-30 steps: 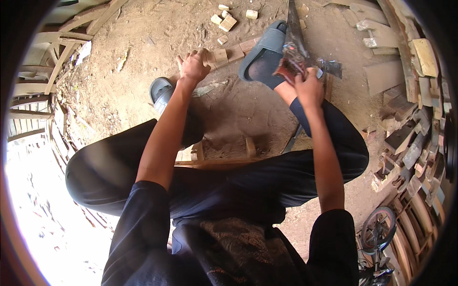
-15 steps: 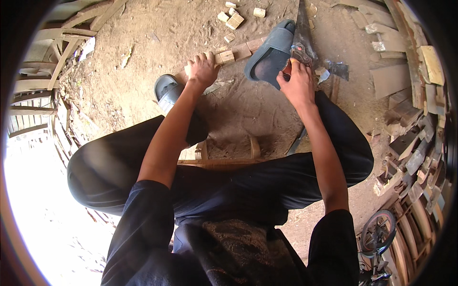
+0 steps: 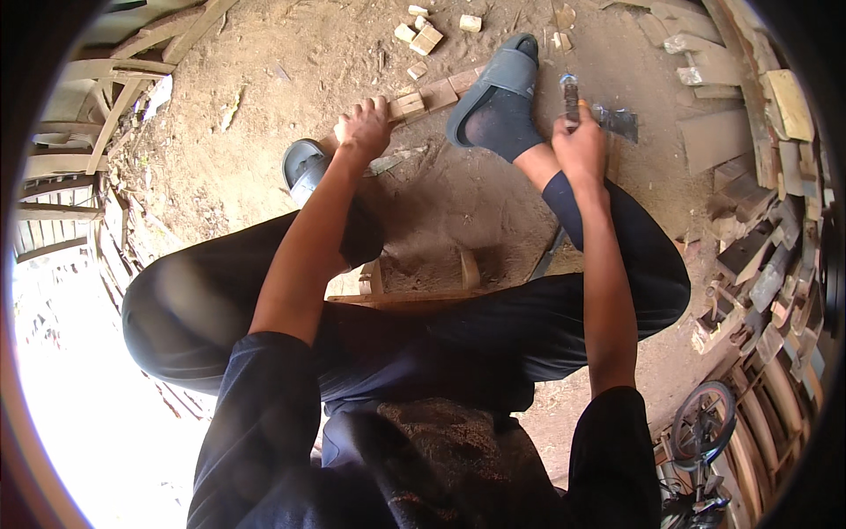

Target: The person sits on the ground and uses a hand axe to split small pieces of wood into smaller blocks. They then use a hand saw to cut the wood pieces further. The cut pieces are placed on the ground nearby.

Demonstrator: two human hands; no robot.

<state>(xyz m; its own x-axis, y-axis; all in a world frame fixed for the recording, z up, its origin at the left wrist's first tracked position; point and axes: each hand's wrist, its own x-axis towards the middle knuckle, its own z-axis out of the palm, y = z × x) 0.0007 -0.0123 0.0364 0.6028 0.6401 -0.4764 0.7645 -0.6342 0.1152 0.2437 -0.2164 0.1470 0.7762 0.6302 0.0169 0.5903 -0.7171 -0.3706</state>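
Note:
My left hand [image 3: 363, 128] is closed over the end of a narrow wooden strip [image 3: 438, 94] lying on the dirt. Lines cross the strip, and I cannot tell whether they are marks or cuts. My right foot, in a grey slide sandal [image 3: 493, 88], presses on the strip's far right part. To the right of that foot, my right hand [image 3: 580, 145] is wrapped round the dark handle of a saw [image 3: 570, 95]. Its blade hardly shows from this angle. Below my left hand stands my other sandal [image 3: 304, 165], partly hidden by my forearm.
Several small cut wood blocks [image 3: 425, 37] lie on the ground beyond the strip. A dark flat scrap [image 3: 619, 123] lies right of my right hand. Stacked wood pieces [image 3: 767, 256] line the right side, with a bicycle wheel [image 3: 702, 425] at lower right. A wooden bench edge [image 3: 397, 298] shows between my legs.
My right hand has moved slightly right and down with the saw, turning it so its broad blade no longer shows. My left hand has shifted slightly, still on the wooden strip.

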